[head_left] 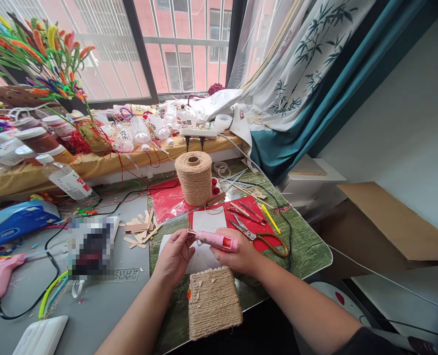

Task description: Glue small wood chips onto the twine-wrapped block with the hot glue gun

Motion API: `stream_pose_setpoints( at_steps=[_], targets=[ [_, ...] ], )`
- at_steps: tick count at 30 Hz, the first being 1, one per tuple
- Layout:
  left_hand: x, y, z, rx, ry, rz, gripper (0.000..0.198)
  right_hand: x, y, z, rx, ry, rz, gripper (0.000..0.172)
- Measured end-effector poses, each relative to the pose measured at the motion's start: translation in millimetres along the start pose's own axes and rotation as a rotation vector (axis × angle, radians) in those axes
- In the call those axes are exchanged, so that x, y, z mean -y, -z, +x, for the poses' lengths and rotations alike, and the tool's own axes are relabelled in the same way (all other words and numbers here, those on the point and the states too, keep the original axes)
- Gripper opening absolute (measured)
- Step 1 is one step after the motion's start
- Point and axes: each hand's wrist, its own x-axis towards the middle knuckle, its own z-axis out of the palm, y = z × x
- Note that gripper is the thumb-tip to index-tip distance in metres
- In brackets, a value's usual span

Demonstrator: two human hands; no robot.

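My right hand (237, 250) is closed around a pink stick lighter (214, 240) with a red trigger and a short metal nozzle pointing left. At the nozzle's end, my left hand (176, 254) has thumb and forefinger pinched together; whatever is between them is too small to make out. Below both hands, at the table's near edge, stands a square twine-wrapped box (215, 303). Several small pale triangles are on its surface, and orange bits show at its left side. White paper (209, 220) lies beyond my hands, partly hidden by them.
A big twine spool (193, 177) stands at the back on red sheets (167, 204). Scissors (263, 239), craft sticks (143, 231) and a yellow pencil-like stick (270, 218) lie around. A pink glue gun (4, 276) is far left. Bottles (141, 130) crowd the windowsill.
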Motion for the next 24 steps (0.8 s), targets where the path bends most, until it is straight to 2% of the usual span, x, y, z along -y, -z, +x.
stream_pose_setpoints(
  at_steps=[24],
  targets=[
    [-1.7, -5.3, -0.6, -0.041, -0.012, 0.004, 0.036, -7.3, -0.8, -2.4, 0.038, -0.038, 0.068, 0.026]
  ],
)
